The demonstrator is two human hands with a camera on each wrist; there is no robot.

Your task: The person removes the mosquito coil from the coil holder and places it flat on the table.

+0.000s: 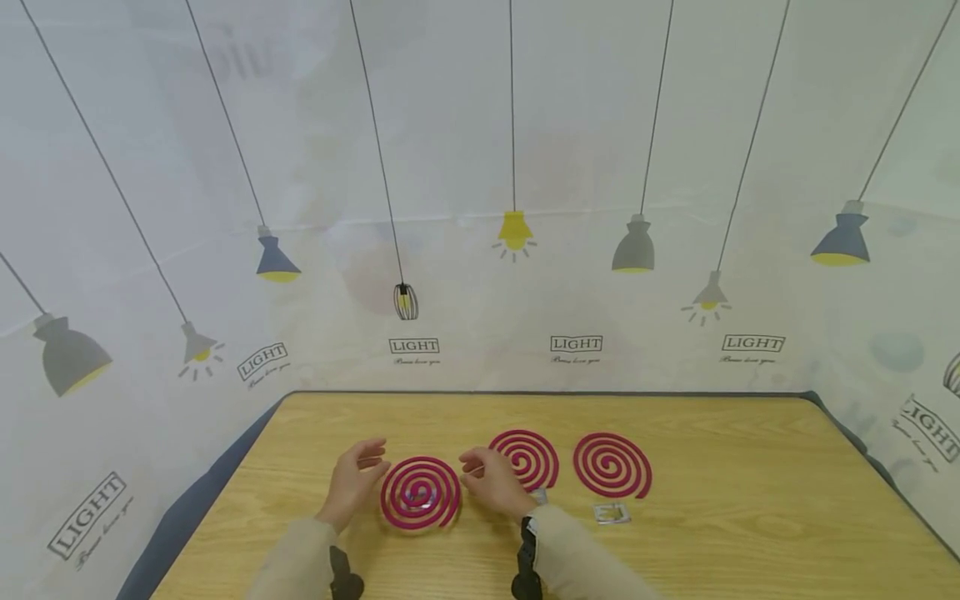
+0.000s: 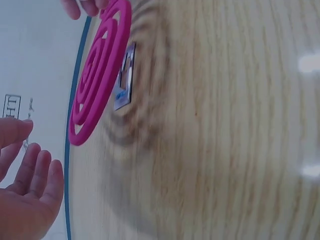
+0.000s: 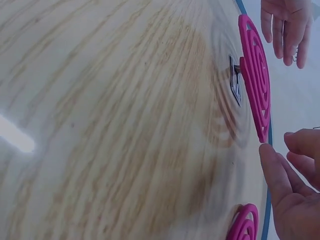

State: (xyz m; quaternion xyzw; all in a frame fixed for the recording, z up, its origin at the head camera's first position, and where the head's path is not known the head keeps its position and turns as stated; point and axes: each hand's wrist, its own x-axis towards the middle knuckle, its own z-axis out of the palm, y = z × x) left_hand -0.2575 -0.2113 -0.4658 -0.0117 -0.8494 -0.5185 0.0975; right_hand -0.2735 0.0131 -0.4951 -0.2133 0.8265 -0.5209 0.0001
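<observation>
A magenta mosquito coil (image 1: pixel 422 488) lies level, raised above the table on a small metal coil stand (image 3: pixel 234 82); the right wrist view shows the stand's prong reaching up to the coil. At the coil's left is my left hand (image 1: pixel 351 482), fingers loosely bent and apart from it. My right hand (image 1: pixel 495 482) is at its right, fingers spread. In the right wrist view a fingertip (image 3: pixel 266 150) is right at the coil's edge; contact cannot be told. Neither hand holds anything.
Two more magenta coils, a middle one (image 1: pixel 522 460) partly behind my right hand and a right one (image 1: pixel 609 462), lie on the wooden table (image 1: pixel 750 500). A flat metal stand (image 1: pixel 612 513) lies before the right coil; another metal piece (image 1: pixel 540 497) shows by my right wrist.
</observation>
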